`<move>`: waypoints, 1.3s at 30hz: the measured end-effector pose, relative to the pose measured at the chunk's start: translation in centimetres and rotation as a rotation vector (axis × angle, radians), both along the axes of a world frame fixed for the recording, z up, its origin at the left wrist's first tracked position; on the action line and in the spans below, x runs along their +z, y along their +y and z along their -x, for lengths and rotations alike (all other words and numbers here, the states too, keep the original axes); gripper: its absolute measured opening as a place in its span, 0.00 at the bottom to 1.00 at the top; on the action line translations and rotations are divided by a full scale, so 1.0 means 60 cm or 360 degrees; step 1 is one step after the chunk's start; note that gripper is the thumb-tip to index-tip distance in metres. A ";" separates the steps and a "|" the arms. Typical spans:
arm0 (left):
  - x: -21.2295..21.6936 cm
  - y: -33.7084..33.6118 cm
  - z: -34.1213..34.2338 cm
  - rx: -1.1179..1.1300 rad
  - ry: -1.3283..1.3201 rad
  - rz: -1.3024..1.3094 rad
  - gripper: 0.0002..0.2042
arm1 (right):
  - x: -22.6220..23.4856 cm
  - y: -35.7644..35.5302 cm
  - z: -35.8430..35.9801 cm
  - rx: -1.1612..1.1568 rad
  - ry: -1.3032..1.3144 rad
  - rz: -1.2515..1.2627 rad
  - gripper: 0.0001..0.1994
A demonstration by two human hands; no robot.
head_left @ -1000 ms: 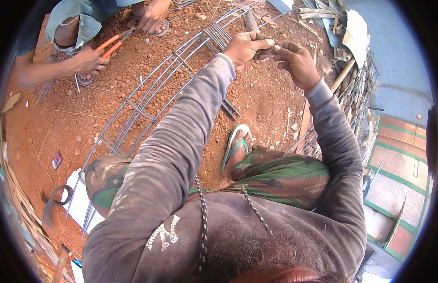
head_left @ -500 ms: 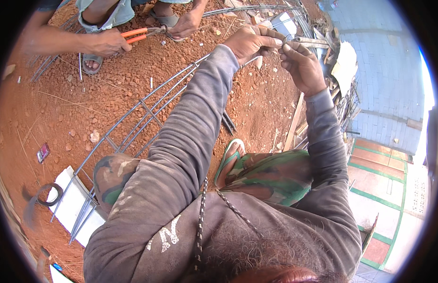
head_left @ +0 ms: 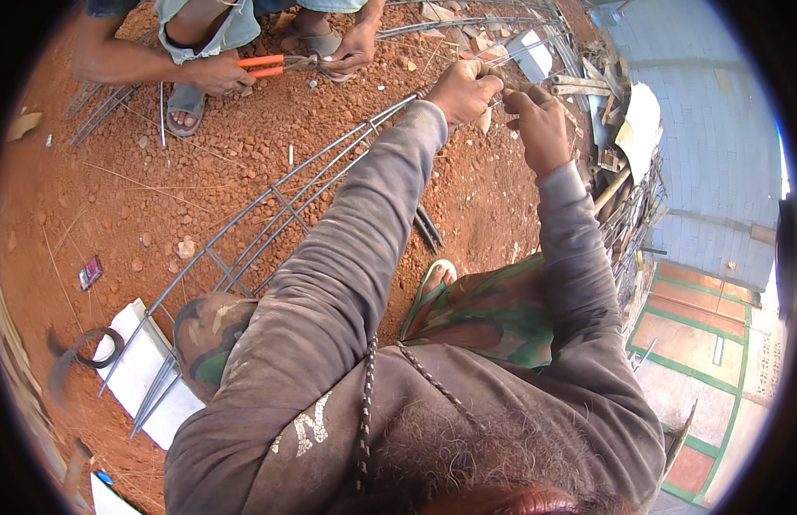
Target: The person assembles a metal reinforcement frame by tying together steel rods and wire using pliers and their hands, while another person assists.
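From the head camera we see bare ground (head_left: pixel 158 197) of red, gritty earth strewn with small stones, outdoors, with a grey corrugated wall (head_left: pixel 716 129) at the far right and a pile of scrap bars and boards (head_left: pixel 621 172) before it.

A long rebar cage (head_left: pixel 270 215) lies on the ground, its long axis running from the near left, where it rests on a white board (head_left: pixel 137 369), up to the far right, where it meets our hands. Its bars are thin, grey, round steel, parallel, crossed by short ties.

Our left hand (head_left: pixel 463 90) is closed around the far end of the cage. Our right hand (head_left: pixel 540 120), just beside it, is curled around something thin there; we cannot tell what. Both sleeves are grey, worn cloth.

At the far edge of the ground, another person's hand (head_left: pixel 217 73) grips orange-handled pliers (head_left: pixel 270 64) over more bars.
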State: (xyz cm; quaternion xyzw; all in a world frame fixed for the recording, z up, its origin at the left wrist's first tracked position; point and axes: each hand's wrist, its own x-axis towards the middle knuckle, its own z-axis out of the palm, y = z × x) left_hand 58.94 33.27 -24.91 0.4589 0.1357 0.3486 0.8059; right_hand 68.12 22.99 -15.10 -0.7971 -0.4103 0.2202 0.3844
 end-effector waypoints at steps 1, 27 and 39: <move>0.001 -0.009 -0.004 -0.0018 -0.0001 -0.0003 0.08 | 0.001 -0.009 -0.018 -0.0018 -0.0001 -0.0003 0.09; 0.043 -0.056 -0.018 -0.0038 -0.0154 0.0121 0.05 | 0.012 -0.067 -0.073 0.0182 0.0450 -0.0172 0.09; 0.084 -0.090 -0.020 -0.0031 -0.0303 0.0321 0.03 | 0.016 -0.080 -0.091 -0.0050 0.0853 -0.0442 0.08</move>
